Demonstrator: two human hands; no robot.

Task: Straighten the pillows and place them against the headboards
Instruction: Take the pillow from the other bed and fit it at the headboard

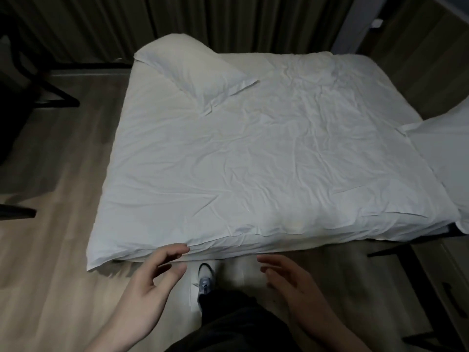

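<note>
Hovering empty and loosely spread, left hand (154, 273) and right hand (291, 278) near bed (253, 161); pillow (193, 69) atop.

A white shoe (206, 275) stands on the wood floor (63, 199) near; dark curtains (177, 19) hang far, black furniture legs (50, 95) left.

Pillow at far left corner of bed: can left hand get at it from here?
Probably not as things stand. The left hand hovers open at the bed's near edge; the pillow lies across the whole duvet. Nothing blocks it, only distance.
</note>
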